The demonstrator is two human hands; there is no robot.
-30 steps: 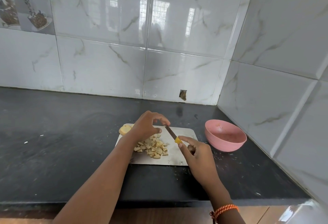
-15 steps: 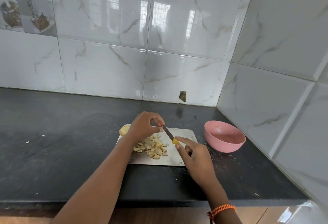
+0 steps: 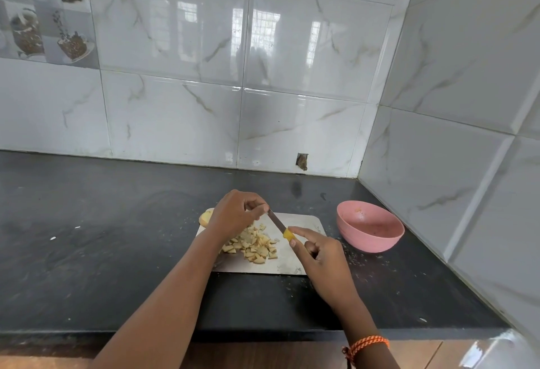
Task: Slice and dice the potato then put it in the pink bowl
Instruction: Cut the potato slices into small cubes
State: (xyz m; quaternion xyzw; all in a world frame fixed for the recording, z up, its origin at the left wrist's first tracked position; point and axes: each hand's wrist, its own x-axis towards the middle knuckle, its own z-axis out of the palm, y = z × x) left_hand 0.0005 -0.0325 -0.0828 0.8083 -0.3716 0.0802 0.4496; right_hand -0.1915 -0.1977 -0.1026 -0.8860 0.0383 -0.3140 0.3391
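Note:
A heap of diced potato (image 3: 252,246) lies on the grey cutting board (image 3: 304,219). An uncut potato piece (image 3: 205,216) sits at the board's far left corner, partly hidden by my left hand (image 3: 233,214). My right hand (image 3: 321,257) grips the yellow handle of a knife (image 3: 277,222), index finger stretched along it. The blade slants up to the left, and my left hand's fingertips pinch its tip. The pink bowl (image 3: 369,230) stands to the right of the board, holding no potato.
The dark stone counter (image 3: 102,237) is strewn with small crumbs and ends at a front edge near me. White tiled walls close in behind and on the right, just past the bowl.
My left hand has closed its fingertips on the blade tip. The knife has shifted slightly left over the board. The diced heap has not moved.

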